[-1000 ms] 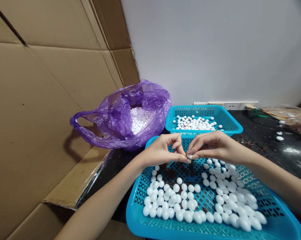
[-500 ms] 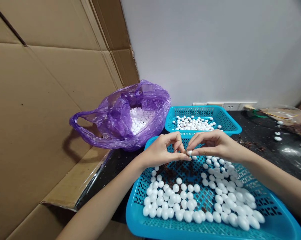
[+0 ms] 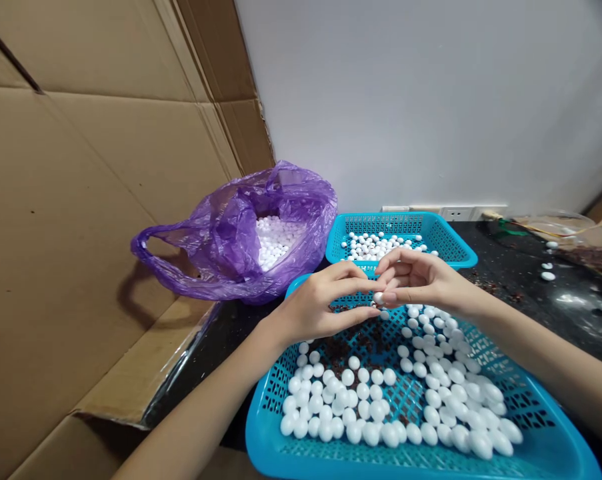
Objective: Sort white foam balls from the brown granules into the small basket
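My right hand (image 3: pixel 421 280) pinches a small white ball (image 3: pixel 379 298) between thumb and fingertips, above the far side of the near blue basket (image 3: pixel 271 413). Facing it from the left is my left hand (image 3: pixel 325 300); its thumb and index finger are stretched out and apart, with their tips right by the ball. Whether they touch it I cannot tell. Below the hands, many white balls (image 3: pixel 331 400) lie in the basket in a left and a right group. Dark reddish-brown bits (image 3: pixel 341 347) are scattered between them on the basket floor.
A second blue basket (image 3: pixel 445 237) with white balls stands behind, by the wall. To its left, a purple plastic bag (image 3: pixel 221 247) holds more white balls. Cardboard (image 3: pixel 81 233) rises at the left. Loose white pieces (image 3: pixel 547 276) and wires (image 3: pixel 571 233) lie on the right.
My left thumb and index finger were pinched together at the ball and are now spread apart. My right hand stays on the ball. The view has shifted slightly.
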`<action>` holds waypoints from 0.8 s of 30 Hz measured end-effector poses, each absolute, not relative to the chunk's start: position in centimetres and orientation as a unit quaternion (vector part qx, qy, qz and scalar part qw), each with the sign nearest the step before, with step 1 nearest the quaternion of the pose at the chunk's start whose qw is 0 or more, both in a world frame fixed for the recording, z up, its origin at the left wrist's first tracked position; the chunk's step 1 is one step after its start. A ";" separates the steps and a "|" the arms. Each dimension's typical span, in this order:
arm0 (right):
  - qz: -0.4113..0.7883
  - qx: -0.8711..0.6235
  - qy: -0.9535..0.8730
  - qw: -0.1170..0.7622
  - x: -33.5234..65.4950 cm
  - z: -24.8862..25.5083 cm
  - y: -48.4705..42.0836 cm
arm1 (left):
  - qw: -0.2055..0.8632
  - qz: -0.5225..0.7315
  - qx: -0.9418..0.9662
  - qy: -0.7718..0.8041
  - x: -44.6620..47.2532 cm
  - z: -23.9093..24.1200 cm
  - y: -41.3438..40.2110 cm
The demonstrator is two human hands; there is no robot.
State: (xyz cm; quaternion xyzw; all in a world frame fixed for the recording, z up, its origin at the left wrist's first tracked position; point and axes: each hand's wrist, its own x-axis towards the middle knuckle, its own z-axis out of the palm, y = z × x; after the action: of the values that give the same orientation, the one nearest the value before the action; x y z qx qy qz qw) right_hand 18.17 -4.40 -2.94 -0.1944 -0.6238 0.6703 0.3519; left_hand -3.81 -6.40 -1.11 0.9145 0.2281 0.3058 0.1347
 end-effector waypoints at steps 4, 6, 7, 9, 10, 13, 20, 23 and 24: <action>0.669 -0.199 -0.624 0.352 18.2 -2.9 -4.4 | 0.121 0.308 0.917 0.221 -3.9 -1.2 -6.3; 0.668 -0.200 -0.625 0.351 18.1 -2.8 -4.4 | 0.117 0.310 0.918 0.218 -3.9 -1.2 -6.3; 0.668 -0.203 -0.625 0.349 18.1 -2.8 -4.4 | 0.117 0.313 0.917 0.216 -3.9 -1.2 -6.3; 0.668 -0.208 -0.627 0.342 18.0 -2.8 -4.4 | 0.123 0.315 0.916 0.216 -3.9 -1.2 -6.3; 0.669 -0.210 -0.627 0.339 18.0 -2.8 -4.4 | 0.127 0.315 0.915 0.217 -3.9 -1.1 -6.4; 0.670 -0.209 -0.631 0.331 18.0 -2.8 -4.3 | 0.135 0.307 0.916 0.218 -3.8 -1.0 -6.5; 0.671 -0.196 -0.638 0.324 18.0 -2.9 -4.3 | 0.146 0.302 0.917 0.217 -3.6 -0.9 -6.7; 0.668 -0.202 -0.640 0.321 18.0 -2.9 -4.3 | 0.150 0.301 0.917 0.216 -3.6 -0.8 -6.7; 0.668 -0.202 -0.641 0.320 18.0 -2.8 -4.4 | 0.151 0.302 0.916 0.216 -3.6 -0.8 -6.7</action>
State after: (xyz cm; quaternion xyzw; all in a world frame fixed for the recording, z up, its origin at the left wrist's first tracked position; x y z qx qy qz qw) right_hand 17.98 -4.36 -2.84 -0.2020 -0.6409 0.6678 0.3201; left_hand -3.60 -6.70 -0.83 0.9164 0.2156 0.3017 0.1507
